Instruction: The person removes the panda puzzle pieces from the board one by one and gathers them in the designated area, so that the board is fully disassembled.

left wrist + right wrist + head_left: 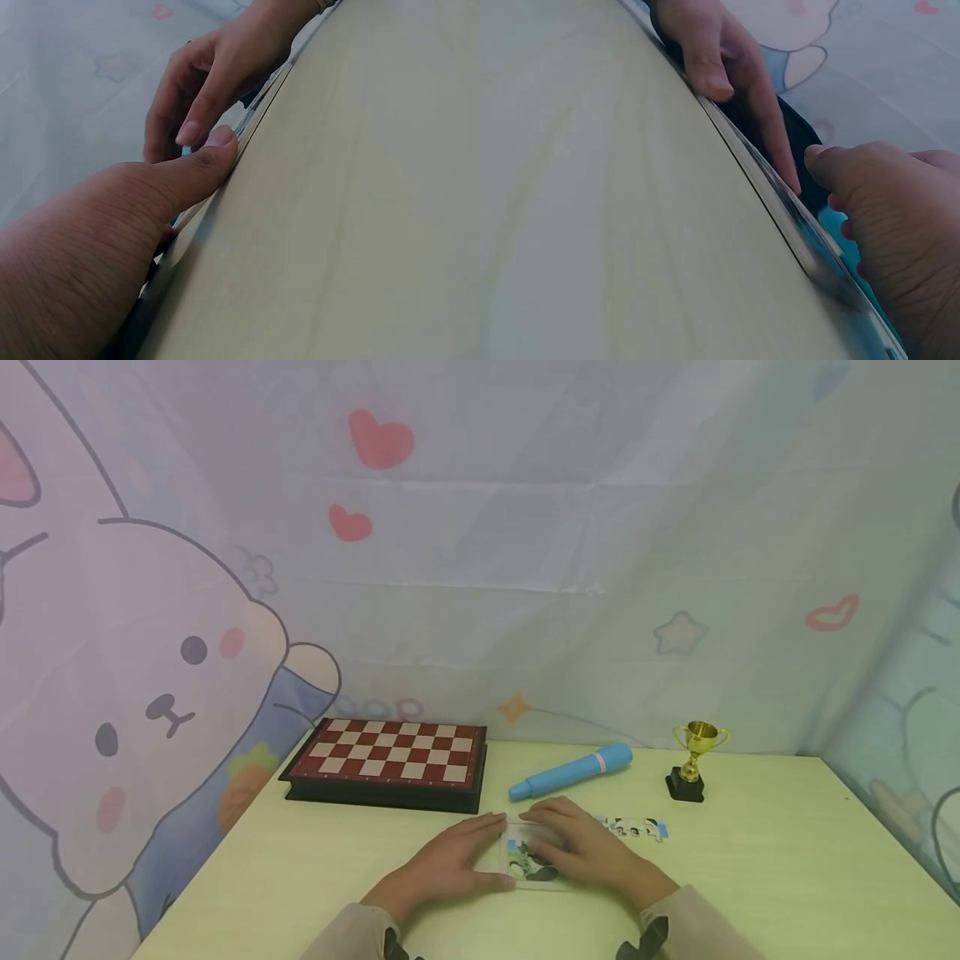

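A white-framed jigsaw board lies flat near the front of the table, and part of its panda picture shows between the hands. My left hand rests at the board's left edge, the thumb at the near corner and the extended fingers by the far corner. The left thumb touches the rim. Over the board's right half arches my right hand, with thumb and fingers apart; no piece shows between them. Loose puzzle pieces with panda prints lie just beyond the right hand, partly hidden by it.
A chessboard box stands at the back left. A blue tapered stick with a pink band lies behind the board. To the right is a small gold trophy cup on a black base. A printed cloth hangs behind the table.
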Demonstrator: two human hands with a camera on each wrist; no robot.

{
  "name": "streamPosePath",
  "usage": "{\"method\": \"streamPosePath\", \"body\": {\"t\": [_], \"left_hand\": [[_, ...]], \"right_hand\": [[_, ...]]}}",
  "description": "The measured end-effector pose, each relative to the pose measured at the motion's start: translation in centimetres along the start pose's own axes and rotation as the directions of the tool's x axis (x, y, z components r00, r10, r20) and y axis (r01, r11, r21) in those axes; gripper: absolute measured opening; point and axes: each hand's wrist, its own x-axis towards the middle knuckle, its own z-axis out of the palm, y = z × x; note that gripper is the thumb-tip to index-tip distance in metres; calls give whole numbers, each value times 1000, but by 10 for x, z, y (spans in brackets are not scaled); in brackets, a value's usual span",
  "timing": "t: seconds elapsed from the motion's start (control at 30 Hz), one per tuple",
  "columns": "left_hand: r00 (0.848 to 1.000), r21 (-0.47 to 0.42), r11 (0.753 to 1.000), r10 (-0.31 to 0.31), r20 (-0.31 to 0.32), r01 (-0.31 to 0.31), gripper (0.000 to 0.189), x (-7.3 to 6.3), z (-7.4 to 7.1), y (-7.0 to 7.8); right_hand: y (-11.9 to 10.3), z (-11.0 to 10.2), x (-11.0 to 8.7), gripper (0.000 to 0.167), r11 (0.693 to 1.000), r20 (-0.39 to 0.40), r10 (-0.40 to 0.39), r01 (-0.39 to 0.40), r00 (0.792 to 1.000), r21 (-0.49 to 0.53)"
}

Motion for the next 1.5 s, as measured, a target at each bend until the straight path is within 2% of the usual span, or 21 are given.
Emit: {"method": "streamPosePath", "body": {"t": [0.17,0.43,0.83,1.5], "left_hand": [[1000,-5,1000,-11,9,12,90,0,1,-2],[1000,11,1000,-5,-1,5,91,1,4,-5],[1000,10,1000,-8,-1,8,90,1,2,-2],[1000,1,1000,-15,15,15,89,0,0,-1]], "right_hand": [[-7,9,13,32,999,39,-31,30,999,30],[-5,12,10,17,1000,73,9,-8,997,-14],[-10,12,10,18,996,99,84,-81,992,-33],[-12,10,9,23,992,110,120,-123,987,23]]}}
